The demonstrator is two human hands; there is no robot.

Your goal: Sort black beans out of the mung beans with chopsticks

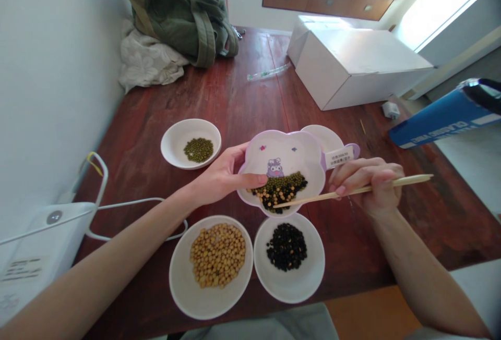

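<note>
- Left hand — closed on the left rim of the flower-shaped bowl, thumb over the edge, fingers under; bowl looks lifted and tilted toward the person, above the desk.
- Right hand — fingers curled shut around a pair of chopsticks; long axis runs nearly level, right to left, tips dipping slightly into the bowl.
- Chopstick tips sit at the near edge of the mixed beans — a pile of black, yellow and green pooled in the bowl's low side. Beans lie left of the right hand, just right of the left thumb; left hand is the nearer one.
- Just below the bowl: white dish of black beans, with white dish of yellow beans touching or nearly touching it on the left.
- White dish of green beans lies up-left, behind the left hand, apart from the other two.
- Another white dish partly hidden behind the bowl; contents not visible.
- Further out: white box, green bag, blue item at right edge, white device with cable at left.
</note>
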